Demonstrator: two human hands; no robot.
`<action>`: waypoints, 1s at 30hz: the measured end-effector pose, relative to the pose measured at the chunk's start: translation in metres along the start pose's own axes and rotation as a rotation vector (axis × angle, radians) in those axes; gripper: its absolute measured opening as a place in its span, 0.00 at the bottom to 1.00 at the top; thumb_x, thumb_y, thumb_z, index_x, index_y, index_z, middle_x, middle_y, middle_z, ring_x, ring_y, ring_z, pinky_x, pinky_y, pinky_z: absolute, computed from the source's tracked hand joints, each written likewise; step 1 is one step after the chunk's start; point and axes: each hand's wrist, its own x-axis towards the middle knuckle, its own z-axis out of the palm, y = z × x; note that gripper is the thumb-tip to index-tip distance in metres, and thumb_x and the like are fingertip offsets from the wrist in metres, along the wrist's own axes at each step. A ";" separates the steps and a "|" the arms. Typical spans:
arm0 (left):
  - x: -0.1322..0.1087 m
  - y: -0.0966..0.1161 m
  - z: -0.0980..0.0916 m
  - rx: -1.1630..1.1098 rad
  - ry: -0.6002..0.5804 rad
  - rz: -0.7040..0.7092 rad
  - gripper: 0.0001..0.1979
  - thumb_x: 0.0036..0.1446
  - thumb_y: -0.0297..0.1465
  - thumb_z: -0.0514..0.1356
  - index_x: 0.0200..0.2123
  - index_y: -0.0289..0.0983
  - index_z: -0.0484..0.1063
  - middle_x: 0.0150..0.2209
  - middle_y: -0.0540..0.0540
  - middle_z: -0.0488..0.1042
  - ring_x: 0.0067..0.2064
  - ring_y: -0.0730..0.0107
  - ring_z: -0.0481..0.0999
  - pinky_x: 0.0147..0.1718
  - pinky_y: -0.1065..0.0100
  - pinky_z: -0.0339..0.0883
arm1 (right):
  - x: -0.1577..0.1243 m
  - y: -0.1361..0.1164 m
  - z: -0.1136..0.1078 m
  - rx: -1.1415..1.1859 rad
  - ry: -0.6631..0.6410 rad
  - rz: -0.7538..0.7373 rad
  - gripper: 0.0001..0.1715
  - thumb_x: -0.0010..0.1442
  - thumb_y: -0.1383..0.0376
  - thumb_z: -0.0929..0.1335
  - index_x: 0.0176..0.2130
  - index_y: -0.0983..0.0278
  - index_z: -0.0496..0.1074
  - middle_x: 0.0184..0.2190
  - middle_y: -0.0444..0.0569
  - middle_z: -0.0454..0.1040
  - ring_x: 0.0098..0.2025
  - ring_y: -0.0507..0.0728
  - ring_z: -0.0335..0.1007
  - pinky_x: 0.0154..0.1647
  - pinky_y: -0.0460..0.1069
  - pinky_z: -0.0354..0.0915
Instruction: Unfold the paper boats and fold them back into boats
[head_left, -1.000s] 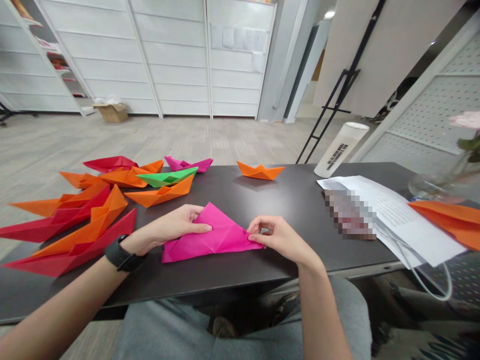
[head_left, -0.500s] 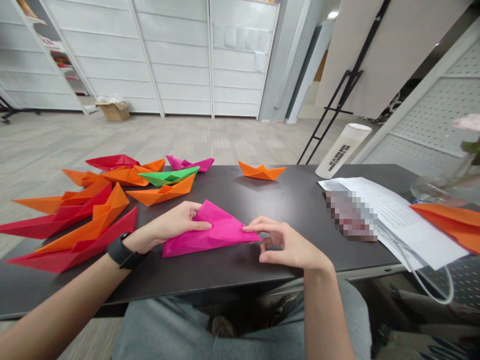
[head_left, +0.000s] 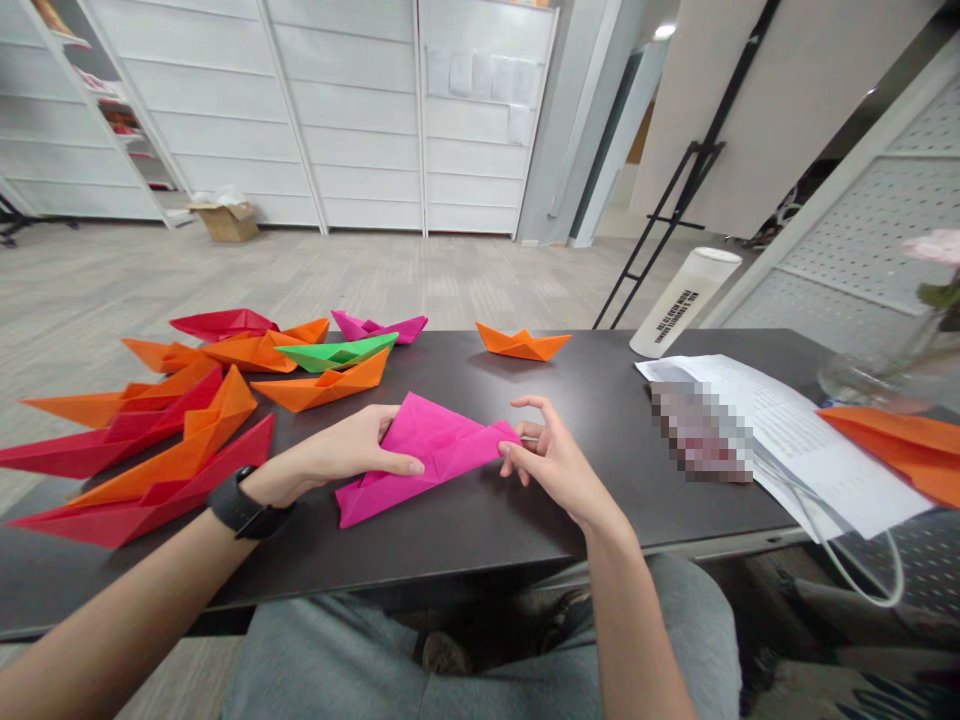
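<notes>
- Dark tabletop (head_left: 600, 400) is running right across in front of you, its near edge passing over your grey trousers (head_left: 315, 660).
- Your left hand (head_left: 356, 445), a black watch (head_left: 250, 503) circling its wrist, is pinching the pink paper (head_left: 442, 440), thumb on top and fingers tucking behind.
- Over on the other side, your right hand (head_left: 555, 455) is meeting the paper's narrow right end: thumb touching, index finger standing clear; whether anything is gripping from behind, you cannot tell.
- And that folded pink paper is sitting between both hands, just above the table's near part, slanting up toward the right.
- Off to your left, red and orange paper boats (head_left: 172, 505) are crowding together.
- To your right, white printed sheets (head_left: 787, 430) are lying near an orange folded paper (head_left: 892, 445).
- Farther out, a lone orange boat (head_left: 523, 345) is resting near the far edge, a green boat (head_left: 337, 353) and a pink boat (head_left: 379, 330) lying to its left.
- Beyond, a cardboard box (head_left: 225, 223) is standing on the floor by white shelving (head_left: 360, 120).
</notes>
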 end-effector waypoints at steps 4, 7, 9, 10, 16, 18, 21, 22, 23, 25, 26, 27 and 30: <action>0.002 -0.005 0.000 -0.022 0.034 0.008 0.19 0.49 0.34 0.70 0.44 0.37 0.74 0.44 0.45 0.81 0.44 0.57 0.80 0.47 0.57 0.71 | 0.001 0.002 -0.001 -0.075 0.001 -0.014 0.20 0.59 0.58 0.71 0.48 0.61 0.65 0.25 0.40 0.69 0.25 0.52 0.70 0.19 0.43 0.60; 0.003 -0.004 0.002 -0.054 0.044 0.018 0.18 0.48 0.33 0.70 0.43 0.36 0.74 0.42 0.46 0.82 0.43 0.57 0.80 0.46 0.58 0.72 | 0.001 0.000 -0.001 -0.215 -0.020 -0.001 0.14 0.61 0.56 0.69 0.41 0.65 0.73 0.25 0.44 0.72 0.24 0.51 0.68 0.21 0.45 0.62; 0.003 -0.002 0.003 -0.072 0.055 0.020 0.18 0.48 0.33 0.70 0.42 0.36 0.74 0.41 0.45 0.82 0.42 0.57 0.81 0.45 0.57 0.72 | -0.001 -0.003 -0.001 -0.287 -0.037 -0.012 0.16 0.62 0.55 0.68 0.34 0.65 0.76 0.26 0.45 0.73 0.22 0.50 0.65 0.22 0.45 0.63; 0.003 -0.001 0.003 -0.077 0.060 0.019 0.18 0.47 0.32 0.70 0.42 0.36 0.74 0.40 0.45 0.82 0.42 0.57 0.81 0.45 0.57 0.72 | -0.002 -0.005 -0.001 -0.313 -0.050 -0.027 0.17 0.62 0.55 0.68 0.31 0.65 0.76 0.27 0.46 0.73 0.22 0.49 0.64 0.22 0.45 0.63; 0.002 -0.002 0.002 -0.040 0.048 0.033 0.17 0.49 0.33 0.70 0.43 0.36 0.74 0.43 0.45 0.82 0.44 0.57 0.81 0.47 0.57 0.72 | -0.003 -0.005 -0.002 -0.348 -0.084 -0.058 0.20 0.63 0.55 0.66 0.28 0.65 0.77 0.30 0.48 0.74 0.24 0.49 0.67 0.23 0.45 0.64; 0.002 -0.002 0.002 -0.005 0.030 0.049 0.18 0.50 0.33 0.69 0.45 0.37 0.74 0.45 0.46 0.81 0.45 0.57 0.80 0.47 0.57 0.72 | -0.001 -0.001 -0.002 -0.334 -0.030 -0.028 0.17 0.63 0.56 0.67 0.42 0.64 0.78 0.35 0.49 0.77 0.30 0.53 0.72 0.23 0.45 0.65; 0.001 -0.002 0.002 0.042 0.014 0.073 0.19 0.51 0.33 0.69 0.47 0.38 0.74 0.46 0.46 0.81 0.46 0.57 0.80 0.48 0.57 0.72 | 0.002 0.005 -0.002 -0.379 0.049 -0.058 0.22 0.61 0.59 0.69 0.54 0.60 0.72 0.45 0.50 0.78 0.41 0.56 0.75 0.31 0.47 0.69; 0.001 -0.001 0.002 0.048 0.015 0.076 0.19 0.51 0.34 0.69 0.46 0.38 0.74 0.46 0.46 0.81 0.46 0.57 0.80 0.48 0.57 0.72 | 0.002 0.006 -0.002 -0.410 0.046 -0.083 0.20 0.60 0.61 0.69 0.53 0.60 0.73 0.45 0.50 0.78 0.43 0.56 0.75 0.36 0.48 0.69; 0.001 -0.001 0.002 0.051 0.017 0.078 0.19 0.51 0.34 0.69 0.46 0.38 0.74 0.46 0.46 0.81 0.46 0.57 0.80 0.48 0.58 0.72 | 0.002 0.005 -0.002 -0.436 0.031 -0.104 0.17 0.61 0.62 0.69 0.50 0.60 0.74 0.44 0.49 0.79 0.43 0.56 0.74 0.41 0.49 0.69; 0.002 -0.001 0.002 0.051 0.023 0.083 0.18 0.51 0.34 0.69 0.46 0.38 0.74 0.46 0.46 0.81 0.46 0.57 0.80 0.48 0.58 0.72 | 0.000 0.003 -0.002 -0.455 -0.017 -0.111 0.13 0.62 0.62 0.68 0.47 0.60 0.76 0.41 0.46 0.80 0.42 0.56 0.75 0.45 0.50 0.66; 0.002 -0.001 0.002 0.051 0.029 0.088 0.18 0.51 0.34 0.69 0.46 0.38 0.74 0.46 0.46 0.81 0.46 0.57 0.80 0.48 0.58 0.72 | -0.001 0.001 -0.001 -0.459 -0.041 -0.103 0.12 0.62 0.62 0.68 0.45 0.61 0.77 0.38 0.45 0.80 0.41 0.56 0.74 0.45 0.49 0.65; 0.003 -0.001 0.002 0.055 0.036 0.095 0.18 0.51 0.33 0.69 0.46 0.37 0.74 0.46 0.46 0.81 0.47 0.57 0.79 0.49 0.58 0.71 | -0.002 -0.001 -0.001 -0.467 -0.063 -0.094 0.10 0.63 0.61 0.68 0.41 0.62 0.77 0.36 0.44 0.80 0.39 0.55 0.74 0.42 0.49 0.65; 0.004 -0.001 0.002 0.068 0.056 0.115 0.20 0.51 0.32 0.69 0.48 0.37 0.73 0.47 0.45 0.80 0.49 0.57 0.78 0.51 0.57 0.70 | -0.003 -0.006 0.000 -0.518 -0.107 -0.095 0.18 0.65 0.58 0.65 0.28 0.64 0.75 0.27 0.43 0.75 0.32 0.54 0.70 0.34 0.47 0.61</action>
